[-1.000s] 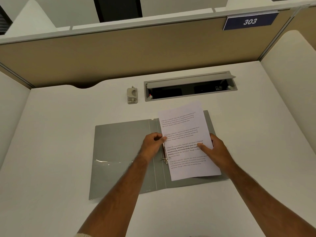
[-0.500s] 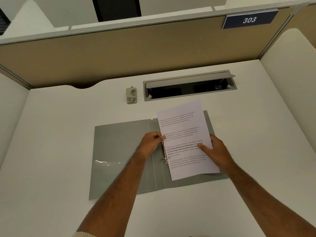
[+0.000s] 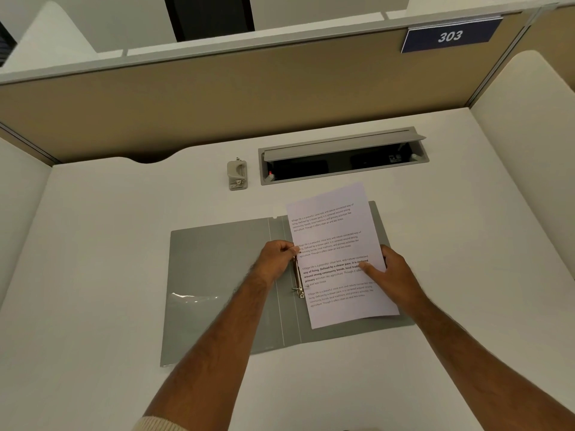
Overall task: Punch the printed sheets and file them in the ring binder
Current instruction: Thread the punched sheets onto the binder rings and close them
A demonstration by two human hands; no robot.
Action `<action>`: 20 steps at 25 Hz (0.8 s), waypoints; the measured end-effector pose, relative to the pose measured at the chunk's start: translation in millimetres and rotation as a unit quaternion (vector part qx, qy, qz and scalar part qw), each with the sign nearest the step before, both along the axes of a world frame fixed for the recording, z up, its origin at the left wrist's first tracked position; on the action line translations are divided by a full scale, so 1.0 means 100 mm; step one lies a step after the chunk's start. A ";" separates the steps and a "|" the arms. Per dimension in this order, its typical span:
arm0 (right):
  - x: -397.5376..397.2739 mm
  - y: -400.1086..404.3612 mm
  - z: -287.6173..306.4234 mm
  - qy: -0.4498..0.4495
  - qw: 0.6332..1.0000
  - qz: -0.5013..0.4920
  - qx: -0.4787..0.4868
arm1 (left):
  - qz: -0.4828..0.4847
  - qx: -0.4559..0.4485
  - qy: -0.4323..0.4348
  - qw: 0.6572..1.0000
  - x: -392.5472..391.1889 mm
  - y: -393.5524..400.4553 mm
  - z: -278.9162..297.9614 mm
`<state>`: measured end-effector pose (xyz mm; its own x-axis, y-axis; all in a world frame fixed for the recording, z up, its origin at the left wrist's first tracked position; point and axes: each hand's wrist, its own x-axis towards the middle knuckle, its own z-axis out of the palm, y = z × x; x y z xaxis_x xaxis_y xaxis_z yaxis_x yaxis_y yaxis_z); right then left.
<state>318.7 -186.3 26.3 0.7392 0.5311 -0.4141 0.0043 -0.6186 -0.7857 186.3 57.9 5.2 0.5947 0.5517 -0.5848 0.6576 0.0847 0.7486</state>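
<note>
A: Where is the printed sheet (image 3: pixel 336 244) seen?

B: It is laid on the right half of the open grey ring binder (image 3: pixel 217 275), tilted a bit, with its top corner sticking out past the binder's far edge toward 12 o'clock. The metal rings (image 3: pixel 298 279) are seen just beside its left edge.

A: How is it held?

B: Its left edge is pinched by the curled fingers of the left hand (image 3: pixel 277 259), at 9 o'clock from the sheet's middle. Its right edge, at 3 o'clock, is gripped by the right hand (image 3: pixel 390 275), with the thumb pressed flat on the text.

A: And the hole punch (image 3: pixel 237 175)?

B: It is set on the white desk (image 3: pixel 93 244), well apart at 11 o'clock from the binder, just beside the open cable tray (image 3: pixel 342 157).
</note>
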 end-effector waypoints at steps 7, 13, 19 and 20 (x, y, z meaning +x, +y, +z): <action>0.00 -0.03 -0.03 0.001 1.000 0.004 -0.015 | 0.023 0.024 0.020 0.999 0.00 -0.02 -0.11; 0.00 -0.09 -0.11 0.021 1.000 0.017 -0.007 | 0.034 0.038 0.010 0.999 -0.05 -0.06 -0.21; -0.05 -0.16 -0.09 0.080 0.995 -0.015 0.062 | 0.009 0.227 0.005 0.974 -0.15 -0.33 0.14; -0.07 -0.17 -0.08 0.086 0.994 -0.023 0.070 | 0.004 0.246 -0.018 0.969 -0.15 -0.39 0.18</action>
<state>311.4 -202.8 18.5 0.6891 0.5587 -0.4616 -0.1640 -0.5002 -0.8502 171.2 18.7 23.3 0.6049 0.7626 -0.2293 0.6313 -0.2837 0.7217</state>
